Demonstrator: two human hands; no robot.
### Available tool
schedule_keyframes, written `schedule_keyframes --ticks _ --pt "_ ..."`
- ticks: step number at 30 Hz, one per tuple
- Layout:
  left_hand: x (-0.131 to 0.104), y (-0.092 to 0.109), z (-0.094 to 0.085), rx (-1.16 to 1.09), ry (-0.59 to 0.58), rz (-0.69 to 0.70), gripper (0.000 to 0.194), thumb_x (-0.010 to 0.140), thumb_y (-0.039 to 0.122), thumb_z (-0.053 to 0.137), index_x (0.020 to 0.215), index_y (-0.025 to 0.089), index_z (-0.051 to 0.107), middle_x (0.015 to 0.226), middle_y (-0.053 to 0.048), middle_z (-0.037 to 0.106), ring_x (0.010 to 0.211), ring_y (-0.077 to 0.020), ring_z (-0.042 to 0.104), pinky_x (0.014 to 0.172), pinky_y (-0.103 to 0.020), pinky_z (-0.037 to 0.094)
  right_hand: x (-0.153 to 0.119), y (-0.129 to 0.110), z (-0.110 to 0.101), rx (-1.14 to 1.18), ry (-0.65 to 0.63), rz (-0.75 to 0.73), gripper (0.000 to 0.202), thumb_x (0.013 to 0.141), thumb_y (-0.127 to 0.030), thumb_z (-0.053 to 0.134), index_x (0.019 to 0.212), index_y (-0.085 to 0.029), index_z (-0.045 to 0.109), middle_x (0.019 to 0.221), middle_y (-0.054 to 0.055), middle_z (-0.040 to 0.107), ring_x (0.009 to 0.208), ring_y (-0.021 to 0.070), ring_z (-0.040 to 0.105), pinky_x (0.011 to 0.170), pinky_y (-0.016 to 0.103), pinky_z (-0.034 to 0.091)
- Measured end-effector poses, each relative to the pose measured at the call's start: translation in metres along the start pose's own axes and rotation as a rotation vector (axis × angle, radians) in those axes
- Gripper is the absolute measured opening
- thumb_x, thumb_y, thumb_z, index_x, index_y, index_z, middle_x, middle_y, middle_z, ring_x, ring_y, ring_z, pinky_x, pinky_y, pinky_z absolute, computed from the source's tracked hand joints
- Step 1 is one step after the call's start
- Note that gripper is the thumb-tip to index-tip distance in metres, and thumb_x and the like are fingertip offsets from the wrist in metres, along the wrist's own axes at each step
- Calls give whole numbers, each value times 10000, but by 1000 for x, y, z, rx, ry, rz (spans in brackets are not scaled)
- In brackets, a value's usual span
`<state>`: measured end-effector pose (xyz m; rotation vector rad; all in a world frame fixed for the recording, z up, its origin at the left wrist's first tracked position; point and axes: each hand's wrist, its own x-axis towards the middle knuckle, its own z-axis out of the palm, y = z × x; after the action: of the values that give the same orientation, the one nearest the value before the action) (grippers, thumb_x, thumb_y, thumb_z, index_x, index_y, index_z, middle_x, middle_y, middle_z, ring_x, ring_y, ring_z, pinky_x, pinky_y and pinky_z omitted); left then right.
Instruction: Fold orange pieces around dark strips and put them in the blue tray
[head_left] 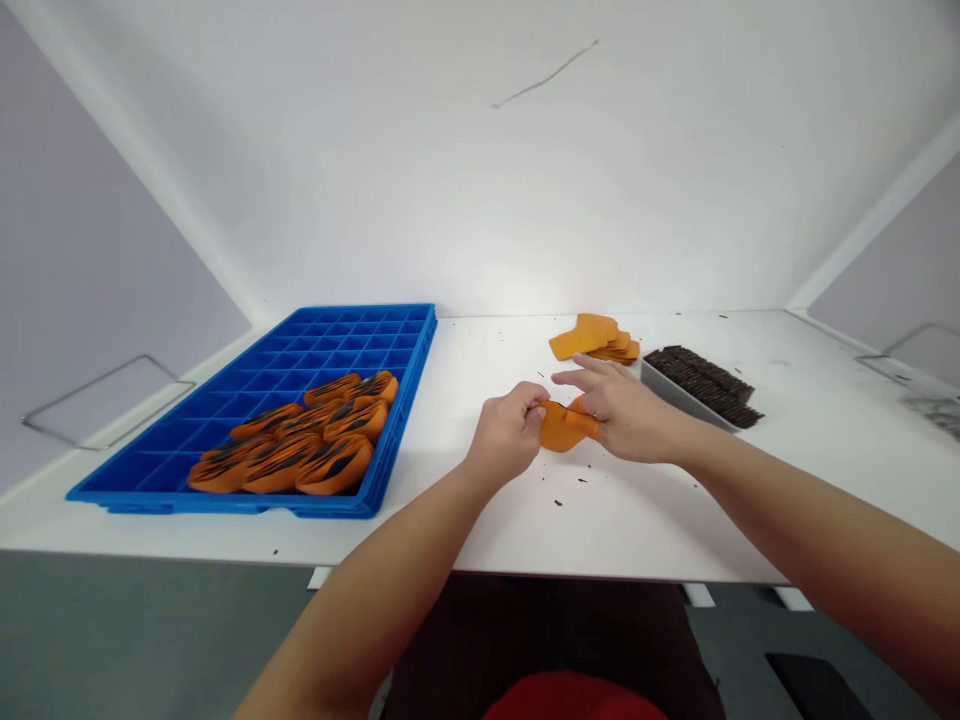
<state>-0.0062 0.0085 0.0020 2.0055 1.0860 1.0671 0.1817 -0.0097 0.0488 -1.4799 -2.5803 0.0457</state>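
Note:
An orange flat piece (559, 430) is between my two hands above the white table. My left hand (508, 430) pinches its left edge between thumb and fingers. My right hand (619, 408) is at its right side, some fingers stretched out toward the back and the thumb and others bent against the orange material, which looks folded or curled there. Just behind my right hand lies a stack of orange pieces (596, 335). Beside it on the right, a light grey box (679, 397) holds rows of dark brown strips (701, 383).
At the left, a blue compartment tray (401, 420) holds several bundles of folded orange pieces (334, 463) with dark parts in its near right compartments. Small dark scraps (558, 503) lie on the white table (600, 540). Wire handles are at both sides.

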Motion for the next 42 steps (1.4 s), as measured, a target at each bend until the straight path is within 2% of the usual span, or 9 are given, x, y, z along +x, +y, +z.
schedule_keyframes --ticks 5,12,16,19,23,29,35,39,42 --pt "-1 2 0 -45 4 -7 159 799 159 471 912 214 567 787 11 620 670 -121 569 582 -233 447 2 4 4 47 138 2 201 797 -186 507 697 -176 681 1301 37 521 1317 358 284 1020 578 320" --pt "1 -1 1 -143 12 -24 221 782 147 502 981 206 577 832 -9 635 751 -137 603 658 -255 485 4 -4 5 75 256 -34 249 799 -187 488 577 -160 596 1288 56 518 1314 355 287 999 571 340" --pt "2 0 -1 -184 -22 -35 265 777 145 518 1029 200 578 872 -23 653 776 -143 608 696 -272 489 2 -2 8 81 295 -59 196 790 -178 492 640 -164 617 1303 63 499 1317 359 278 1004 588 318" --pt "3 2 -2 -165 -59 -40 197 782 148 501 942 201 602 839 -8 648 750 -137 591 677 -265 474 0 0 10 102 311 -48 183 796 -186 489 663 -166 614 1310 68 492 1316 366 278 1003 600 308" --pt "5 1 -1 -207 -36 -105 109 775 166 505 826 188 598 726 14 605 649 -116 548 601 -243 441 -1 2 15 157 331 -39 160 802 -181 485 827 -183 643 1300 69 503 1302 346 314 1004 593 319" --pt "5 -4 3 -282 -26 -123 98 766 170 514 826 185 590 734 11 608 647 -115 554 601 -242 448 2 -1 17 166 370 -9 170 740 -117 495 599 -174 570 1245 55 543 1292 350 318 1000 588 325" --pt "2 1 1 -174 -26 -63 278 731 148 539 995 202 607 807 1 645 671 -124 573 636 -256 476 2 -9 11 97 343 -27 142 664 -94 501 559 -171 557 1207 57 558 1307 371 280 982 581 335" --pt "1 9 -4 4 -64 53 218 730 135 503 882 203 644 856 3 674 727 -136 585 717 -269 477 5 -9 14 12 362 -110 164 692 -122 486 678 -181 638 1184 74 577 1280 387 322 936 602 347" --pt "1 12 -7 137 -139 58 176 739 179 506 843 212 644 842 12 680 718 -147 588 699 -277 476 6 -3 23 0 369 -151 228 763 -173 450 757 -204 676 1191 64 583 1261 387 353 925 618 347"
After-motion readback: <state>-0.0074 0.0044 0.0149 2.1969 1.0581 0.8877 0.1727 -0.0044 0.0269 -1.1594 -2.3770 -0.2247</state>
